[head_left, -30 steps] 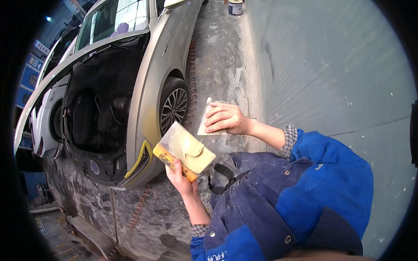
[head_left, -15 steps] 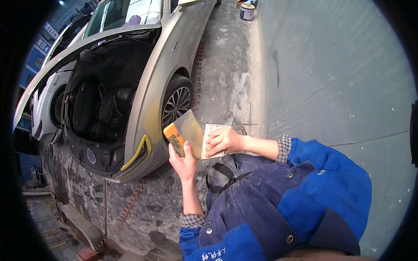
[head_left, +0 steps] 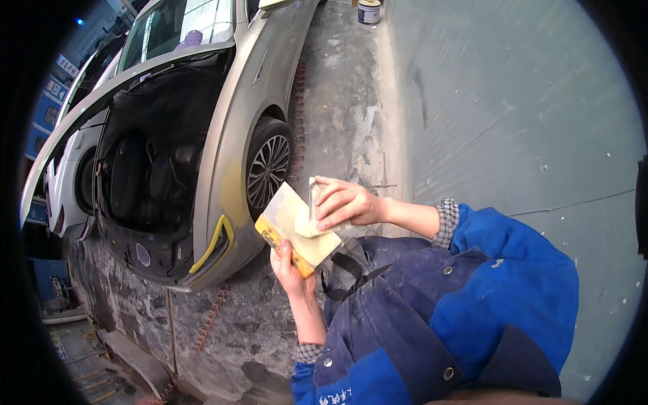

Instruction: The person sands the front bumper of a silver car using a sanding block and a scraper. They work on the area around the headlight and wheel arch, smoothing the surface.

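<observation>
My left hand (head_left: pixel 291 275) is closed on the yellow handle of a wide putty knife (head_left: pixel 277 210), whose flat blade faces up. Pale yellow putty (head_left: pixel 307 244) covers much of that blade. In my right hand (head_left: pixel 349 204) is a thin flat scraper (head_left: pixel 315 194), pinched between thumb and fingers and tilted on edge. The scraper's lower edge meets the putty on the blade. Both hands are in front of my body, close to the car's front wheel (head_left: pixel 268 169).
A beige car (head_left: pixel 216 135) with its hood raised stands at left. Yellowish filler (head_left: pixel 234 185) marks its fender, and yellow tape (head_left: pixel 214 243) edges a front opening. A red coiled hose (head_left: pixel 298 108) lies along the floor. A grey wall (head_left: pixel 513 121) runs at right; a can (head_left: pixel 368 11) stands far off.
The putty knife has turned so its putty-covered blade faces up more. My right hand has tilted the scraper upright and brought it over the blade. The view has shifted slightly.
</observation>
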Available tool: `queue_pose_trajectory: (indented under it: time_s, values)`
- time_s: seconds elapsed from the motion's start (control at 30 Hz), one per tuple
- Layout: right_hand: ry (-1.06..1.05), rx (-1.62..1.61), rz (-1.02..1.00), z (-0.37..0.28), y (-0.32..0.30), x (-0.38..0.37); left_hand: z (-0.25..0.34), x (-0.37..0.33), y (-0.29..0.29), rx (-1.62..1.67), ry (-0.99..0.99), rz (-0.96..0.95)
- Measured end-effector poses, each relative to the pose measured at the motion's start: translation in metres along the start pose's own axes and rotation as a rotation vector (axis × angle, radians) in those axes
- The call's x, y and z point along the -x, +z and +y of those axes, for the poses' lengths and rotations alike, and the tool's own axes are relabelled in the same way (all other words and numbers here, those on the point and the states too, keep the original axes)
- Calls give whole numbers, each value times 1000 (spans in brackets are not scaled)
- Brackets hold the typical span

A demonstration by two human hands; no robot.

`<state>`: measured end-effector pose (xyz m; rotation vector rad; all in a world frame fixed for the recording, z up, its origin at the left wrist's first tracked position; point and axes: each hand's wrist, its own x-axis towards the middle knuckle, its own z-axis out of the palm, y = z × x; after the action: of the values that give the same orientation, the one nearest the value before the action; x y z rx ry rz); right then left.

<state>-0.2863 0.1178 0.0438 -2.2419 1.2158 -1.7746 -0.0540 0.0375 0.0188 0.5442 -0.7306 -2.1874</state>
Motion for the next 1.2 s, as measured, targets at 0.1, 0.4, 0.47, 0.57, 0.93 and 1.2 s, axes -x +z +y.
queue_pose_trajectory:
  time_s: [0.1, 0.4, 0.47, 0.57, 0.93, 1.2]
  values:
    - [-23, 147, -25, 12, -17, 0, 4, 1, 2, -44, -45, 77]
    - [14, 218, -213, -11, 17, 12, 14, -7, 15, -792, 366, 80]
    - [-12, 176, -268, -2, 20, 21, 18, -14, 9, -807, 405, 112]
    - [-5, 173, -368, 0, 10, 25, 19, -12, -3, -702, 345, 267]
    - [-41, 64, -31, 6, -8, -6, 12, 3, 6, -94, 51, 57]
    - [-9, 414, -181, -13, -11, -12, 15, 7, 24, -668, 327, 58]
